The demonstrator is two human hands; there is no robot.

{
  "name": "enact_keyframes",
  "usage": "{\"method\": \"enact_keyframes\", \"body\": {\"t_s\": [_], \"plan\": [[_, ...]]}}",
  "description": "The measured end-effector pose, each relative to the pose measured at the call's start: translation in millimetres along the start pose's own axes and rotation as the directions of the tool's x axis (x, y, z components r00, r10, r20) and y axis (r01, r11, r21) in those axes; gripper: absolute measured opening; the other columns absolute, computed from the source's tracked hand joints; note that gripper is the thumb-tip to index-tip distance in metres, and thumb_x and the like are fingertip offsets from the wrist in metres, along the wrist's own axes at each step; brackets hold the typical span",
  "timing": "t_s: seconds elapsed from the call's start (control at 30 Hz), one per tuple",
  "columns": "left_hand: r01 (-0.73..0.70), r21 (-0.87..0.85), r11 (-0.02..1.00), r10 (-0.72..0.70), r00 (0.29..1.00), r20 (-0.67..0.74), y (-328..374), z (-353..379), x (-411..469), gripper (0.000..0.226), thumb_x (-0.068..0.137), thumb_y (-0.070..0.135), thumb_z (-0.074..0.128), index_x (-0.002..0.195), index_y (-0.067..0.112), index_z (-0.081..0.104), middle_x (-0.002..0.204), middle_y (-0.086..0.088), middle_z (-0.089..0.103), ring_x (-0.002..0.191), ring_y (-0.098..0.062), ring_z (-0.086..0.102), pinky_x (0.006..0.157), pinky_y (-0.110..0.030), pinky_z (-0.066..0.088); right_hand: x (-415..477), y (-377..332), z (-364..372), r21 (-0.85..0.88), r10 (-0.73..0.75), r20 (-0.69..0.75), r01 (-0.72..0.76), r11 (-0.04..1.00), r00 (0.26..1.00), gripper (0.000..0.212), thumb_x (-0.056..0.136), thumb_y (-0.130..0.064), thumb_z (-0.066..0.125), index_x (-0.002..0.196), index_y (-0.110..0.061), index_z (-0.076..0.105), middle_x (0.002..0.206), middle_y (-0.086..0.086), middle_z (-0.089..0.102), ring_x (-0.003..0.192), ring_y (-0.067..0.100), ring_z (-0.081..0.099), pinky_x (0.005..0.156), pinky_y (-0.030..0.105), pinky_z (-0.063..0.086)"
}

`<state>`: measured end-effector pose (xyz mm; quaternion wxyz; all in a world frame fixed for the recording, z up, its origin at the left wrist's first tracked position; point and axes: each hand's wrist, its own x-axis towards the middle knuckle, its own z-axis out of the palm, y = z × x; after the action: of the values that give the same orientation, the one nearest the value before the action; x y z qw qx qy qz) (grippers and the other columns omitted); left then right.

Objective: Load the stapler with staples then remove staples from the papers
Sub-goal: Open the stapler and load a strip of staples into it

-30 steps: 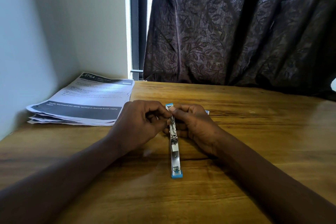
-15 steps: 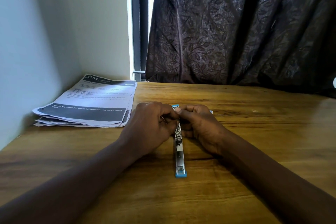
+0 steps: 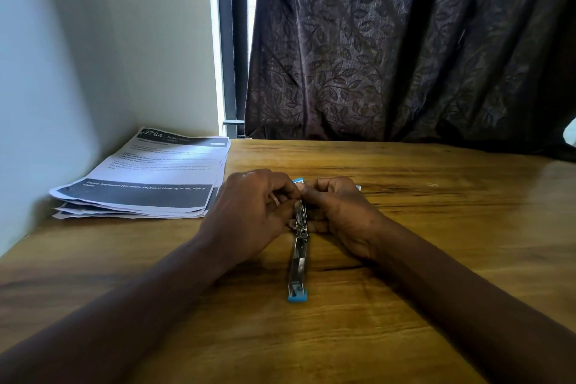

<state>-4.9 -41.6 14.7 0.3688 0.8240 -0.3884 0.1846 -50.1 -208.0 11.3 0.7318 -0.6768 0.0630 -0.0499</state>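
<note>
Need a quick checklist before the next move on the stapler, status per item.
1. Stapler opened out flat on the table, metal channel up: ok.
2. Left hand and right hand both hold its far end with curled fingers: ok.
3. Staples seated in the channel: cannot tell, the fingers cover that part.
4. Near blue end of the stapler free, nothing lying against it: ok.
5. Papers stacked at the left by the wall, apart from both hands: ok.
</note>
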Motion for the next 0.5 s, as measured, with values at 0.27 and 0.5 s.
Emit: {"method": "enact_keyframes", "body": {"t_s": [0.27,0.5], "plan": [[0.171,-0.16,0.972,-0.164,0.985,0.054,1.2,8.8,-1.2,0.017,0.08,0.02,0.081,0.089,0.031,0.073,0.073,0.014,0.074,0.061,0.004,0.067,0.058,-0.011,0.046,4.5,1.4,-1.1,-0.004,0.017,-0.017,-0.017,1.0,1.0,0.033,0.1,-0.018,0.059,0.119,0.01,0.06,0.096,0.018,0.069,0.078,0.02,0.067,0.075,0.039,0.061],[0.135,-0.129,0.982,-0.131,0.99,0.042,3.0,4.5,-2.3,0.011,0.08,0.027,0.081,0.082,0.033,0.072,0.074,0.016,0.073,0.059,0.003,0.065,0.058,-0.013,0.046,0.9,-0.6,0.1,0.014,0.023,-0.009,-0.022,1.0,1.0,0.027,0.1,-0.015,0.058,0.116,0.007,0.062,0.095,0.017,0.069,0.075,0.018,0.068,0.062,0.03,0.061]]}}
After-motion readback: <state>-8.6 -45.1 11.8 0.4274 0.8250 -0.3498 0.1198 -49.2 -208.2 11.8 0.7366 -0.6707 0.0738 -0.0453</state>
